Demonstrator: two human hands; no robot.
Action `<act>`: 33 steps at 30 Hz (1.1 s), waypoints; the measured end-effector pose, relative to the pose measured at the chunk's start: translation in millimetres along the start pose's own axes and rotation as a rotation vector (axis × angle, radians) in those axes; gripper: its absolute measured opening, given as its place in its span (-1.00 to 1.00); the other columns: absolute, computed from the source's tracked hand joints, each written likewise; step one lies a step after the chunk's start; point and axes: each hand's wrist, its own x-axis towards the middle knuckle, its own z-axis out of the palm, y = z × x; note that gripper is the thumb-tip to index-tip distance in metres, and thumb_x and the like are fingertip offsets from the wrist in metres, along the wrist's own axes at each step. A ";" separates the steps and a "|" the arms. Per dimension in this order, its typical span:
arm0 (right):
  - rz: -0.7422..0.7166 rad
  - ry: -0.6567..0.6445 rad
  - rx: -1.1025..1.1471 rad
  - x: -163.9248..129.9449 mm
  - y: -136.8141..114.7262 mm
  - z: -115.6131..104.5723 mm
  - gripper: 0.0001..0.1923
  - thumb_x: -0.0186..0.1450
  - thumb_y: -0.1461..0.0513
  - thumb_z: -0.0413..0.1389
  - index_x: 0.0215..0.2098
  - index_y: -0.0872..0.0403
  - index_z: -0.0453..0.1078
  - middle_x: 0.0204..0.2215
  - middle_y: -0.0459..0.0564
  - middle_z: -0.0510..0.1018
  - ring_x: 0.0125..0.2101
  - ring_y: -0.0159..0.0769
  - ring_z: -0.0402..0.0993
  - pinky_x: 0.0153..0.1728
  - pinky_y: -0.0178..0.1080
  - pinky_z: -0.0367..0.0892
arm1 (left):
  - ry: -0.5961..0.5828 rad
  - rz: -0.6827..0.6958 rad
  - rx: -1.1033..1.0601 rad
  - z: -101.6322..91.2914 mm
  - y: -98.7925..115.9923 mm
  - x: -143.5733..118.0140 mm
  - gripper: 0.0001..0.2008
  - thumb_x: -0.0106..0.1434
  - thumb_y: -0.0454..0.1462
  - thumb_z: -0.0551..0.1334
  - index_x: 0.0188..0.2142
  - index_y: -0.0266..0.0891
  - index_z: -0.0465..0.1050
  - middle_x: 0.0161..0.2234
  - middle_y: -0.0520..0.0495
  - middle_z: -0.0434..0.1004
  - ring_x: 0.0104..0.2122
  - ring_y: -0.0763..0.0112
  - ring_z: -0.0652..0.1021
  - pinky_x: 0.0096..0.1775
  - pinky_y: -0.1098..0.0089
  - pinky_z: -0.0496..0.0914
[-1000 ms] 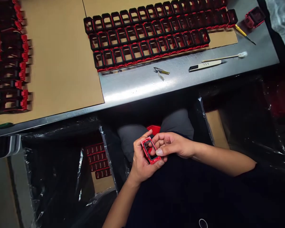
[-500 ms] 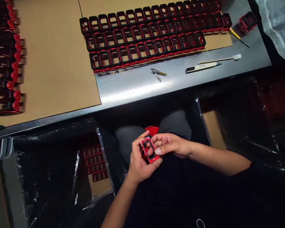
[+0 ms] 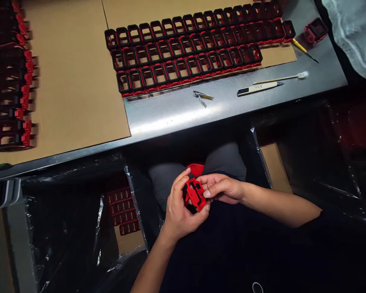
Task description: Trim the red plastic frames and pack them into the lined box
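A steel table [image 3: 183, 112] carries cardboard sheets [image 3: 76, 81] and three rows of red-and-black frames [image 3: 186, 53], with more frames stacked at the far left [image 3: 9, 77]. Along the table's near edge lie a knife [image 3: 258, 87], a swab [image 3: 285, 77] and tweezers [image 3: 203, 96]. Below, bag-lined boxes flank the person's knees; the left box [image 3: 123, 209] holds more frames. Over the lap, the left hand [image 3: 178, 209] grips one red frame [image 3: 195, 194] from below, and the right hand [image 3: 221, 188] pinches its right edge with thumb and fingertips. The hold is at the fingertips only, so a slip could likely drop the frame between the knees or into a bag, and hard pressing might bend its thin walls.
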 end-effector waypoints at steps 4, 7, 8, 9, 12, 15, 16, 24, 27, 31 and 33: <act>0.051 -0.042 0.027 0.8 -0.5 -5.3 -0.58 0.08 0.27 0.29 -0.09 0.23 0.46 -0.24 0.11 0.65 -0.39 -0.35 0.59 -0.40 -0.38 0.42 | -0.021 -0.017 0.005 -1.7 2.7 1.9 -0.25 0.09 -0.23 0.38 0.22 -0.23 0.12 0.19 -0.39 0.34 0.19 -0.03 0.42 0.10 -0.04 0.42; 0.048 -0.073 0.054 0.0 -1.3 -8.1 -0.58 0.10 0.26 0.30 -0.08 0.24 0.45 -0.27 0.10 0.65 -0.39 -0.33 0.60 -0.40 -0.37 0.44 | -0.029 -0.053 0.029 -3.3 5.2 3.7 -0.28 0.06 -0.21 0.39 0.18 -0.22 0.17 0.18 -0.38 0.35 0.18 -0.02 0.44 0.09 -0.03 0.43; 0.040 -0.078 0.062 -0.5 -1.2 -8.9 -0.59 0.10 0.26 0.30 -0.08 0.24 0.45 -0.28 0.09 0.64 -0.40 -0.34 0.60 -0.41 -0.38 0.44 | -0.031 -0.062 0.038 -3.9 5.9 4.4 -0.29 0.06 -0.20 0.40 0.17 -0.22 0.18 0.18 -0.39 0.35 0.17 -0.03 0.44 0.08 -0.03 0.44; 0.034 -0.081 0.070 -1.0 -1.0 -9.6 -0.59 0.11 0.26 0.31 -0.09 0.23 0.44 -0.30 0.07 0.64 -0.40 -0.34 0.60 -0.41 -0.38 0.45 | -0.035 -0.073 0.047 -4.4 6.5 5.3 -0.29 0.05 -0.19 0.40 0.15 -0.22 0.19 0.18 -0.39 0.35 0.17 -0.03 0.45 0.08 -0.03 0.44; 0.030 -0.077 0.090 -2.6 -0.1 -10.9 -0.60 0.11 0.26 0.33 -0.11 0.22 0.42 -0.29 0.06 0.62 -0.37 -0.32 0.61 -0.40 -0.36 0.46 | -0.051 -0.101 0.074 -5.5 7.9 8.1 -0.32 0.03 -0.16 0.41 0.10 -0.21 0.21 0.17 -0.38 0.36 0.16 -0.04 0.46 0.05 -0.02 0.47; 0.018 -0.040 0.076 -3.7 0.9 -10.2 -0.57 0.09 0.23 0.36 -0.12 0.19 0.39 -0.24 0.06 0.60 -0.33 -0.33 0.60 -0.36 -0.35 0.45 | -0.078 -0.122 0.106 -5.6 7.6 10.5 -0.37 0.03 -0.15 0.41 0.04 -0.21 0.24 0.17 -0.38 0.36 0.15 -0.03 0.47 0.03 0.01 0.48; -0.001 -0.017 0.060 -4.0 1.3 -9.3 -0.56 0.08 0.22 0.37 -0.13 0.18 0.38 -0.23 0.05 0.59 -0.32 -0.33 0.59 -0.35 -0.34 0.44 | -0.088 -0.125 0.125 -5.4 7.0 11.1 -0.39 0.03 -0.15 0.41 0.03 -0.21 0.24 0.18 -0.38 0.35 0.15 -0.04 0.47 0.02 0.03 0.49; -0.237 0.293 -0.380 -11.9 0.4 5.3 -0.41 -0.06 0.19 0.49 -0.20 0.08 0.28 -0.48 -0.25 0.40 -0.50 -0.54 0.31 -0.45 -0.42 0.26 | -0.164 -0.128 0.335 1.3 -2.3 15.0 -0.42 0.06 -0.10 0.39 0.02 -0.20 0.27 0.23 -0.42 0.30 0.00 -0.03 0.59 -0.21 0.16 0.57; -0.268 0.330 -0.477 -18.3 -3.5 8.2 -0.38 -0.07 0.16 0.50 -0.18 0.07 0.28 -0.50 -0.26 0.37 -0.50 -0.53 0.27 -0.45 -0.41 0.24 | -0.171 -0.098 0.329 5.2 -2.4 18.4 -0.43 0.11 -0.03 0.36 0.02 -0.21 0.27 0.21 -0.43 0.32 0.06 -0.06 0.55 -0.15 0.11 0.56; -0.297 0.257 -0.308 -24.7 -7.6 5.3 -0.47 0.10 0.03 0.38 -0.14 0.10 0.29 -0.36 -0.13 0.45 -0.41 -0.46 0.40 -0.38 -0.35 0.34 | -0.145 -0.051 0.257 10.1 -3.3 23.3 -0.38 0.10 0.03 0.38 0.03 -0.20 0.25 0.18 -0.40 0.35 0.12 -0.07 0.50 -0.11 0.12 0.55; -0.289 0.224 -0.216 -26.2 -8.5 2.0 -0.48 0.17 -0.02 0.30 -0.08 0.10 0.30 -0.30 -0.07 0.48 -0.38 -0.41 0.46 -0.37 -0.31 0.39 | -0.143 -0.027 0.222 12.6 -5.3 25.4 -0.34 0.08 0.10 0.37 0.02 -0.21 0.24 0.17 -0.40 0.37 0.13 -0.09 0.49 -0.09 0.09 0.55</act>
